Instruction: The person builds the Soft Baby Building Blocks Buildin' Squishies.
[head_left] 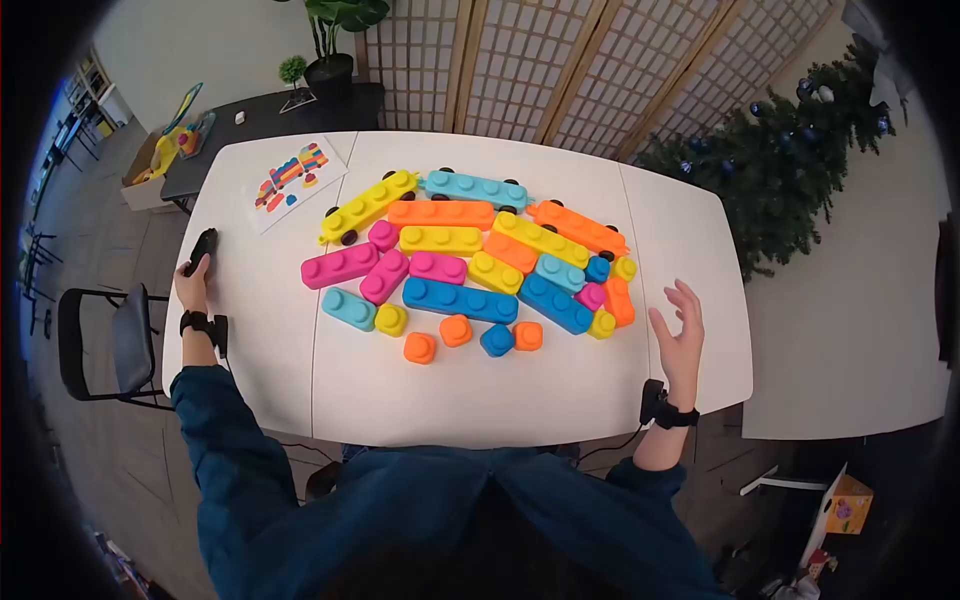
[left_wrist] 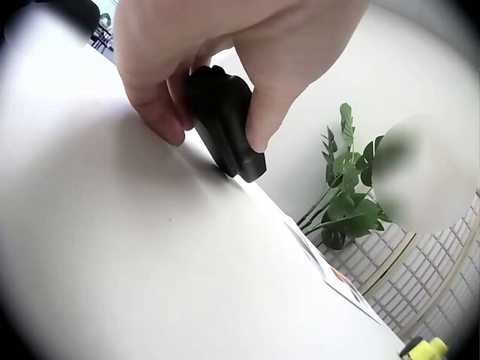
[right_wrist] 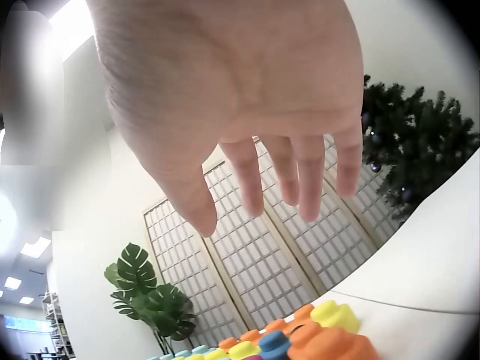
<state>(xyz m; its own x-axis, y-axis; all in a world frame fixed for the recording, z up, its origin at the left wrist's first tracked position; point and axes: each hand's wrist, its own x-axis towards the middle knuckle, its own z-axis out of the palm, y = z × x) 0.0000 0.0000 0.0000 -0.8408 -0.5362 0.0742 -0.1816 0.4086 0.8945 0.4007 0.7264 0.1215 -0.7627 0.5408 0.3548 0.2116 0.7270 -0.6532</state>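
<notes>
At the table's left edge the left hand (head_left: 192,287) grips a black object (head_left: 203,250); the left wrist view shows thumb and fingers around this black object (left_wrist: 225,124), low over the white surface. On the right side the right hand (head_left: 680,335) is held with fingers spread and nothing in it, right of the orange and yellow blocks. In the right wrist view the right hand (right_wrist: 247,90) hangs above an orange block (right_wrist: 330,343) and a yellow block (right_wrist: 335,315), apart from them. Pink, blue, yellow, orange and teal blocks (head_left: 478,188) lie grouped mid-table, some with black wheels.
A printed sheet (head_left: 295,180) with coloured block pictures lies at the back left of the white table (head_left: 380,400). Behind stand a potted plant (head_left: 330,70) and a lattice screen (head_left: 540,60). A decorated tree (head_left: 770,160) is at the right, a folding chair (head_left: 130,335) at the left.
</notes>
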